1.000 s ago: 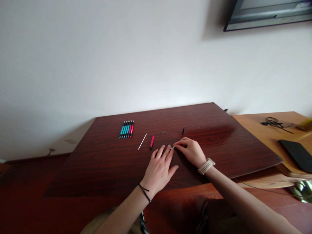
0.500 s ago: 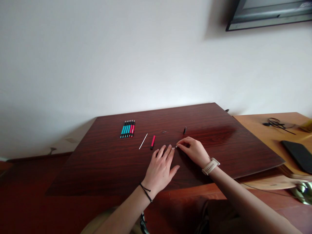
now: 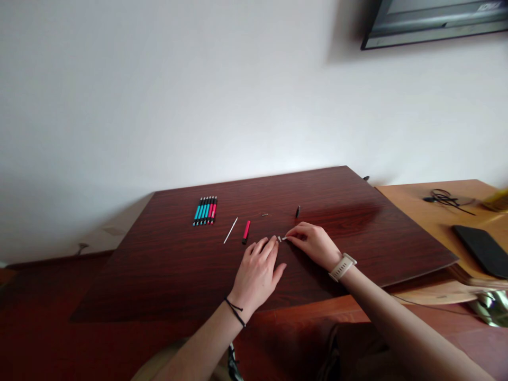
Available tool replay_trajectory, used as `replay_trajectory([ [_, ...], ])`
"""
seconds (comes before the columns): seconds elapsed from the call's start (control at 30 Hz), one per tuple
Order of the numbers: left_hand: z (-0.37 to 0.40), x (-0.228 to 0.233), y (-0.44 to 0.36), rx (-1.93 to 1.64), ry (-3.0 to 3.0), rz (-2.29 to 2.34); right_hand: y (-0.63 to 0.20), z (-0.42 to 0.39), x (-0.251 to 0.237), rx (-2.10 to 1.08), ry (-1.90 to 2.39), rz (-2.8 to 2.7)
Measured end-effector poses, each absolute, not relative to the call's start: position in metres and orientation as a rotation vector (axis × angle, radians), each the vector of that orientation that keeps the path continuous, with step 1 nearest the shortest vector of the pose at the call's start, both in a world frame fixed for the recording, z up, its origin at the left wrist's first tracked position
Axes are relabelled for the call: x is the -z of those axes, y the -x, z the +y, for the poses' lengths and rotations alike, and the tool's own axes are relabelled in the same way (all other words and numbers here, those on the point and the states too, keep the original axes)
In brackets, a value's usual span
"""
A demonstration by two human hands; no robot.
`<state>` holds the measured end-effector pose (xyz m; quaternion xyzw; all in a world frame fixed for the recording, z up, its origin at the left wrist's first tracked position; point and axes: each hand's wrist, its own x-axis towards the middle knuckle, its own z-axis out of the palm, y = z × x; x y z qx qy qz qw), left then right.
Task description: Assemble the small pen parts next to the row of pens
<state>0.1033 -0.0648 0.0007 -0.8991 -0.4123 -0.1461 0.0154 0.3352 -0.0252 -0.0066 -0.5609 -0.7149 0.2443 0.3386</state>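
Dark red wood-grain tabletop (image 3: pixel 166 275) against white wall (image 3: pixel 159 106). Left hand (image 3: pixel 257 272) flat, released. Right hand (image 3: pixel 313 244) pinching small white piece (image 3: pixel 280 239) mid-table. Loose red pen barrel (image 3: pixel 246 232) nearby, row of teal and red pens (image 3: pixel 205 210) further back.

A dark red wooden board (image 3: pixel 166 275) lies across the middle of the scene. Far left on it, a tight row of teal and red pens (image 3: pixel 205 210) lies side by side. Nearer and to the right of them lie a thin white rod (image 3: pixel 230 230) and, just beside it, a short red pen barrel (image 3: pixel 246 232). Further right sit a tiny dark spring-like piece (image 3: pixel 265 215) and a small black cap (image 3: pixel 297 211). At the right, a lighter wooden desk (image 3: pixel 416 206) carries a tangled black cable (image 3: pixel 446 199) and a black phone (image 3: pixel 481 250). A white wall (image 3: pixel 178 95) rises behind, with a dark framed screen (image 3: pixel 432 24) at the top right
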Motion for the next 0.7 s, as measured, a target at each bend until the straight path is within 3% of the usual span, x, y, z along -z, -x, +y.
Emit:
replay_trajectory([
  [0.37, -0.033, -0.005, -0.102, 0.643, 2.887, -1.102, -0.331, -0.023, 0.016, -0.536, 1.531, -1.786],
  [0.7, -0.014, 0.001, -0.122, 0.546, 2.852, -1.252, -0.328, -0.023, 0.017, -0.494, 1.536, -1.736],
])
